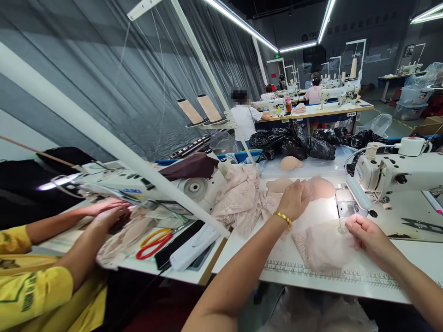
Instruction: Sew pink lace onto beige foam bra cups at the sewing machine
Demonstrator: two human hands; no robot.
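At far left, a co-worker in yellow sleeves [44, 290] bends both hands [109, 214] over pale fabric [126, 235] at a white sewing machine [138, 182]; whether those fingers grip it, I cannot tell. On that neighbouring counter [145, 266] lie red-and-yellow-handled scissors [162, 238]. A white pole slants across the view, and two beige thread cones [210, 109] stand behind it. Next comes a rumpled heap of pale pink lace fabric [238, 198] at the back left of the wearer's white counter [238, 260]. The wearer's left hand [294, 200], with a gold bracelet [284, 219] at the wrist, reaches over the counter to a beige moulded cup [323, 188]; the fingers are bent at its near side, but whether they grasp it or only touch it, I cannot tell. Nearer the front edge, sheer pale fabric [327, 249] lies loosely bunched, just behind a printed ruler strip [294, 269]. The right hand [368, 233] is at the fabric's right side, thumb and index finger seemingly pinched on its edge. Beyond it stands a second sewing machine [411, 170], its lamp lighting the work, with dark thread snips [422, 226] at far right. The step in hand seems to be arranging cup and sheer fabric beside the needle; the next move likely calls for a secure hold on both and careful alignment of their edges.
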